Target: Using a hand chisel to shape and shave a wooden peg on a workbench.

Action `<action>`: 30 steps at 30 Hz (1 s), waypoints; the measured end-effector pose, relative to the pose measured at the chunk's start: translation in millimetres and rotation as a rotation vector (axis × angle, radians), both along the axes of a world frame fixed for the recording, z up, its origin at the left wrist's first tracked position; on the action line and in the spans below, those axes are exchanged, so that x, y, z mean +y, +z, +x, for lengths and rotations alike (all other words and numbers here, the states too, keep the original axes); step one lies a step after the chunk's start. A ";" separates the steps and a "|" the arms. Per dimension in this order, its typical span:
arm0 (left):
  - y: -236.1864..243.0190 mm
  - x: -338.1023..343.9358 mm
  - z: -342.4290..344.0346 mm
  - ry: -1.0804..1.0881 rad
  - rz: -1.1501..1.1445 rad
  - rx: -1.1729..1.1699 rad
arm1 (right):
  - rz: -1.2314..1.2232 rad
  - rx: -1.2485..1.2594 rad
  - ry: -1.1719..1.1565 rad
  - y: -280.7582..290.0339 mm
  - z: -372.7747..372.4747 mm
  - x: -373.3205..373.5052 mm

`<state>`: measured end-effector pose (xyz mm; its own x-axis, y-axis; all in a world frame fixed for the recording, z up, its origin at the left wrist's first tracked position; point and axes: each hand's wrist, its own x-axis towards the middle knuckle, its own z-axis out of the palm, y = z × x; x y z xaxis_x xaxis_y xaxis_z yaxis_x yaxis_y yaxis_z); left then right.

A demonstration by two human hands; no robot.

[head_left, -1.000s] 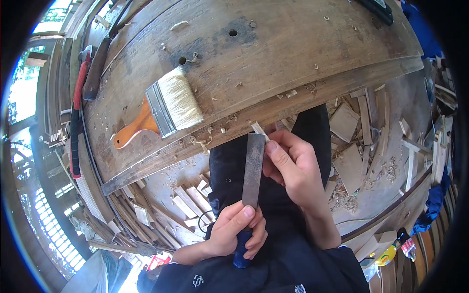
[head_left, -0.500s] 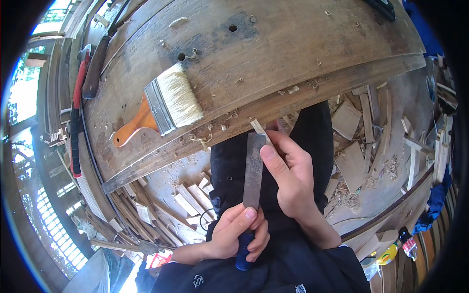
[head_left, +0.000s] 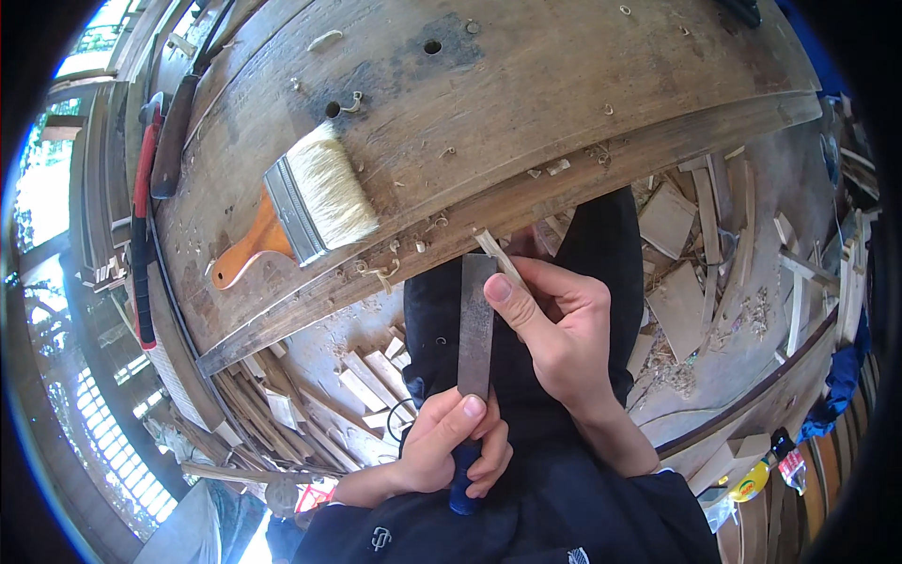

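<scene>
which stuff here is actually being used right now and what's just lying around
In use:
- flat metal file, its blue handle gripped by the left hand
- thin wooden strip, pressed against the file by the right hand

Lying about:
- wide paintbrush on the wooden workbench
- red-handled tool at the bench's left edge
- wood offcuts and shavings on the floor

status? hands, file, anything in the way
Left hand grips file by its blue handle. Right hand pinches thin wood strip against file's tip. Brush on bench, apart. Nothing in the way.
</scene>
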<state>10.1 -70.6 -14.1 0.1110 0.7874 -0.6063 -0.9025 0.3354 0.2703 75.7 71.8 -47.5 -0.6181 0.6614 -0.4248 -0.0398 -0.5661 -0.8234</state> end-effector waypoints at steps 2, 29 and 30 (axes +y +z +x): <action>-0.9 0.4 -0.5 -0.002 -0.004 -0.001 | -0.014 -0.018 0.017 -1.5 -0.1 0.0; -14.1 -1.7 12.3 -0.028 0.056 0.300 | 0.034 -0.128 0.072 -7.5 5.6 -17.0; -16.1 -6.1 12.1 -0.032 0.065 0.324 | 0.066 -0.132 0.060 -7.2 6.9 -13.6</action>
<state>22.2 -76.7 -30.2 -0.0537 0.8251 -0.5625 -0.7552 0.3350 0.5634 82.6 58.2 -54.7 -0.5991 0.6541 -0.4618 0.1033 -0.5088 -0.8547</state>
